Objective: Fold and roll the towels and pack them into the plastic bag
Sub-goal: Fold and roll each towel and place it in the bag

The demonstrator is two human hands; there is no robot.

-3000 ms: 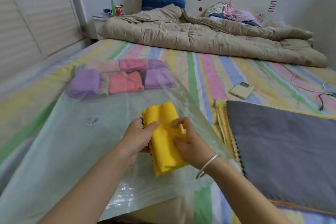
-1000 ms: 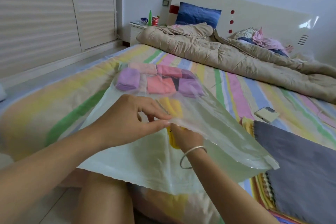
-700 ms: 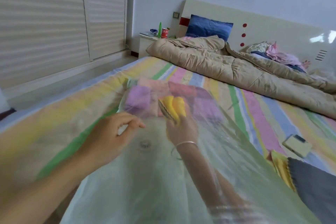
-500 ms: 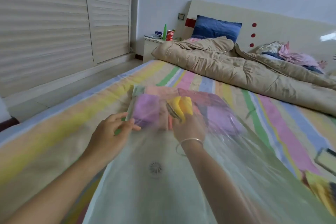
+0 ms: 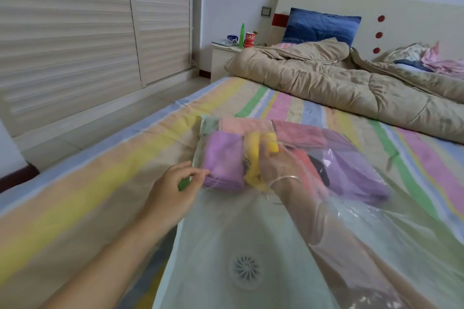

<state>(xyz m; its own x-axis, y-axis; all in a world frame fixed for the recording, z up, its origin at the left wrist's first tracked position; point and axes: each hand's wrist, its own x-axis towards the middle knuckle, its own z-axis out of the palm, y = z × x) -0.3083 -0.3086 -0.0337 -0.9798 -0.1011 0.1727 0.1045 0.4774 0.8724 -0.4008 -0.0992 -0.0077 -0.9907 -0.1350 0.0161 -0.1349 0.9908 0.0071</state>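
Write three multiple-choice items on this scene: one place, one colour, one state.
1. Where is the yellow rolled towel?
A. on the nightstand
B. inside the clear plastic bag, beside the purple rolled towel
C. on the quilt
2. What colour is the pillow at the headboard?
A. red
B. green
C. blue
3. What is the right hand doing?
A. gripping the yellow towel inside the bag
B. resting open on the sheet
C. holding a phone
1 B: it shows through the bag's film.
2 C: its cover is plainly blue.
3 A: its fingers curl round the towel.
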